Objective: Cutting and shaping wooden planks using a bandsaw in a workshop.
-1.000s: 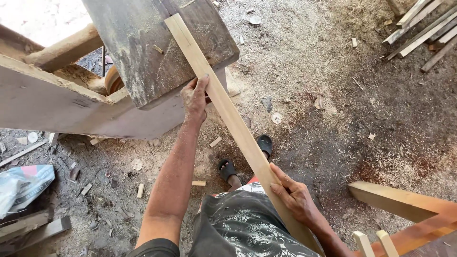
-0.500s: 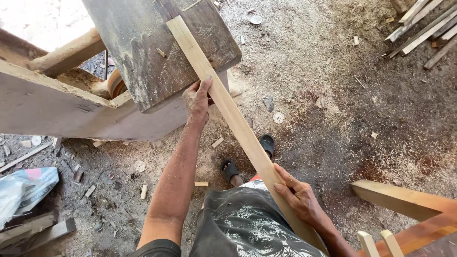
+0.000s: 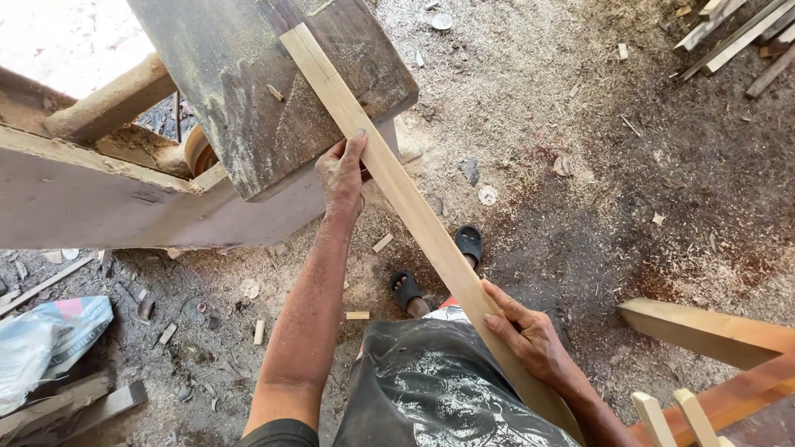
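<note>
**Both hands on a long wooden strip laid over a dusty counter**

The left hand [image 3: 344,170] grips the pale wooden strip [image 3: 414,211] partway along its length, fingers wrapped over its near edge and the thumb lying along the wood, just at the edge of the dark counter [image 3: 240,91]. The right hand [image 3: 530,335] clasps the same strip lower down, close to the body, fingers curled over its top face. The strip runs diagonally between them: its far end rests on the counter's sawdust-covered top, its near end passes under the right hand beside a dark, shiny apron [image 3: 439,389]. Below the strip, two feet in black sandals [image 3: 406,290] stand on a dirt floor [image 3: 580,165] strewn with sawdust and small offcuts. To the left lie a crumpled bag [image 3: 50,339] and rough timber; to the right, an angled wooden beam [image 3: 704,331]; loose slats [image 3: 737,37] lie in the far right corner.
</note>
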